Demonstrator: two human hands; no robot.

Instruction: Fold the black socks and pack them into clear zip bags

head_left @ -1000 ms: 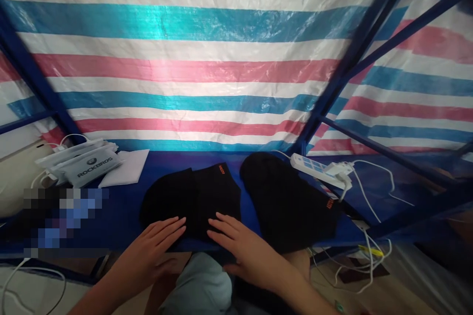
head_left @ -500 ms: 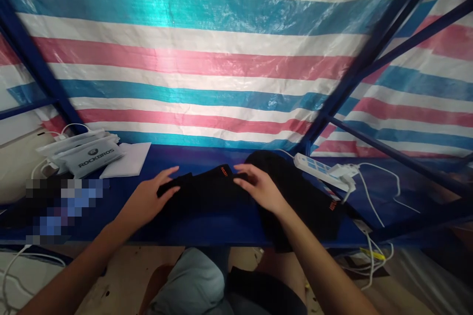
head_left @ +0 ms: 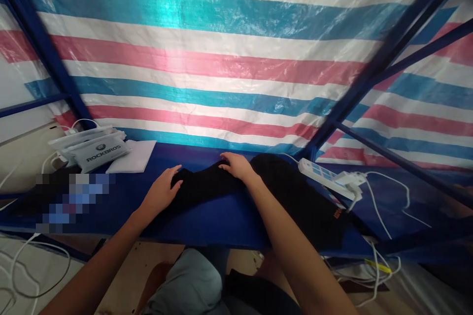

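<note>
A narrow piece of black fabric (head_left: 201,184) lies on the blue tabletop (head_left: 218,219) between my hands; its exact kind does not show. At its left end is my left hand (head_left: 160,192), thumb and fingers spread apart beside the edge. My right hand (head_left: 238,167) curls over the right end, with fingers and thumb closed on the cloth. Beyond the right wrist a larger heap of black fabric (head_left: 295,194) spreads across the table, with small orange lettering near its right corner. My right forearm covers part of this heap.
On the left stand grey-white ROCKBROS pouches (head_left: 103,152), with a flat white packet (head_left: 142,155) beside them and a blurred-out item in front. A white power strip (head_left: 325,177) with plugs and cables lies at right. Blue frame posts (head_left: 347,93) and a striped tarp (head_left: 207,69) enclose the back.
My right hand has moved left onto the narrow black fabric and closed there. The orange lettering on that piece no longer shows. The view has shifted slightly.
</note>
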